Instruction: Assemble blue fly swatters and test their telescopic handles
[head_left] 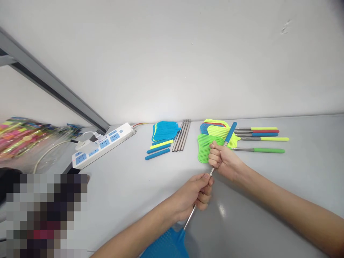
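Observation:
A blue fly swatter (172, 245) with a metal rod and a blue handle slants across the front of the table, its head cut off by the lower frame edge. My left hand (197, 195) is closed around the rod, nearer the head. Higher up, my right hand (219, 159) grips the same rod just below the blue handle (230, 132). Behind my right hand lie several assembled swatters, among them a green swatter head (204, 147) and a yellow one (233, 139), their handles pointing right.
Blue swatter heads (166, 130), loose blue and yellow handles (158, 154) and several metal rods (182, 136) lie at the middle back. A power strip (107, 145) with plugs and cables is on the left, near bagged colourful items (24, 143). A wall (172, 64) rises behind.

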